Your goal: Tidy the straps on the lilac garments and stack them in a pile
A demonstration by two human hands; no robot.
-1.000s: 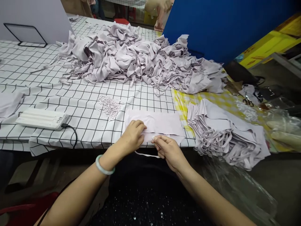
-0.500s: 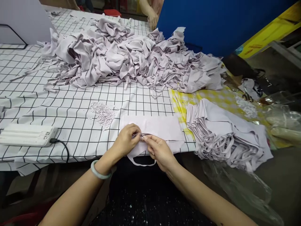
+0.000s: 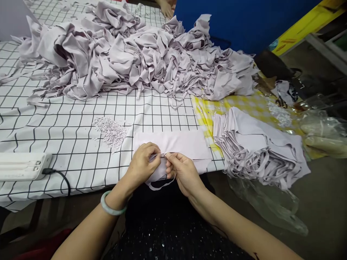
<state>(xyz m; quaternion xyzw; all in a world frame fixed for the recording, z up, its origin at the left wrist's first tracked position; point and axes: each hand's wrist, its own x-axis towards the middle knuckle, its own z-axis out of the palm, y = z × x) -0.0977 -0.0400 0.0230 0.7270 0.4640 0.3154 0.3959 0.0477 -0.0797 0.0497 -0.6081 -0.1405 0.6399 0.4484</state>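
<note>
White power bank (image 3: 23, 167): is lying flat at the left on the grid-patterned tablecloth (image 3: 73, 144), a black cable (image 3: 65, 178) curving from its right end toward the near edge.
Small lilac scraps (image 3: 112, 133): are forming a loose patch between the power bank and the left hand.
Lilac heap (image 3: 130, 57): is sprawling, crumpled, across the far part of the table, its strips trailing nearer.
Left hand (image 3: 143, 162): is grasping the lilac piece by its slit, thumb and fingertips pinching together; a pale green bangle (image 3: 111, 210) is circling the wrist.
Lilac piece (image 3: 179, 141): is lying flat at the table's near edge, under and between both hands, its narrow strap (image 3: 159, 188) looping below.
Co-worker's hand (image 3: 167, 9): is showing, cut off, at the top; I cannot tell what its fingers are doing.
Right hand (image 3: 187, 173): is pinching the lilac piece at the slit, close to the left fingertips, its other fingers curling beside the strap.
Blue panel (image 3: 230, 25): is standing behind the heap's right half.
Lilac stack (image 3: 267, 148): is resting on yellow checked cloth (image 3: 238, 104), right of the lilac piece.
Scissors (image 3: 282, 103): are lying beyond the stack, beside whitish scraps (image 3: 280, 113).
Clear bags (image 3: 322, 133): are bunching at the far right.
</note>
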